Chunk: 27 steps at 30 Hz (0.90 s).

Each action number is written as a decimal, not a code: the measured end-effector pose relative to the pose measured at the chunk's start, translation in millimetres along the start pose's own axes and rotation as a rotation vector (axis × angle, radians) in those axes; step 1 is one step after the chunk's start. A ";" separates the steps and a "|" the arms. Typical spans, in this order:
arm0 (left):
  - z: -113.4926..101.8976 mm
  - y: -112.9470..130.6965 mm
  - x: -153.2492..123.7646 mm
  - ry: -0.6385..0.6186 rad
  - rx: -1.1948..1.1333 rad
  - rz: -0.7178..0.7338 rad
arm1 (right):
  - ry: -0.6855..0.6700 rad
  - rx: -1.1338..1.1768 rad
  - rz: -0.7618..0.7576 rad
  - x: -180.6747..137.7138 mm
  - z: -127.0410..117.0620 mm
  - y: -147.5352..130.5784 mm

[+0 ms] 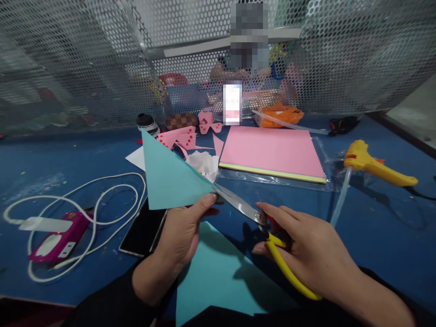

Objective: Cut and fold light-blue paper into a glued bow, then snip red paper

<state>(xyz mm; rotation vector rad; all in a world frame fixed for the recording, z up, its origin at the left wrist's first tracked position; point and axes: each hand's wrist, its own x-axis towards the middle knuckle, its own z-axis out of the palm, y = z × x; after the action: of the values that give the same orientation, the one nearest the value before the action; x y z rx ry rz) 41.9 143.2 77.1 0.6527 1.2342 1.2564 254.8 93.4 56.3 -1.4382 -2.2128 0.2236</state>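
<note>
My left hand (pixel 185 225) pinches a folded, triangular piece of turquoise paper (pixel 170 177) near its right corner, holding it up off the table. In my right hand (pixel 306 240) is a pair of scissors (pixel 243 206) with yellow handles, the fingers wrapped round the grips. The blade tips meet the paper's right corner just beyond my left thumb. How far the blades are parted I cannot tell. Below both hands lies a larger sheet of turquoise paper (pixel 221 277), partly under my right hand's shadow.
Pink sheets (pixel 272 152) lie stacked ahead, with a yellow glue gun (pixel 374 165) to the right. A dark phone (pixel 145 229), a white cable (pixel 139 181) and a magenta device (pixel 63 238) are at left. Pink cut-outs (pixel 179 138) and a lit phone (pixel 232 102) stand before a perforated metal screen (pixel 190 27).
</note>
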 end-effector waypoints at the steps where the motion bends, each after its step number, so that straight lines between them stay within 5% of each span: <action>1: 0.4 -0.4 -0.8 -0.006 0.002 0.001 | -0.004 -0.017 0.001 0.3 0.4 0.1; 27: 6.1 -6.3 -4.7 -0.012 -0.003 -0.087 | 0.080 -0.060 -0.066 -1.7 1.8 -0.7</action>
<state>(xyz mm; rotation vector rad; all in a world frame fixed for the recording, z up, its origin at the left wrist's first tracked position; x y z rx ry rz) 50.4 138.6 74.6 0.5970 1.2375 1.1809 254.0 91.8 54.5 -1.3779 -2.2150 0.0763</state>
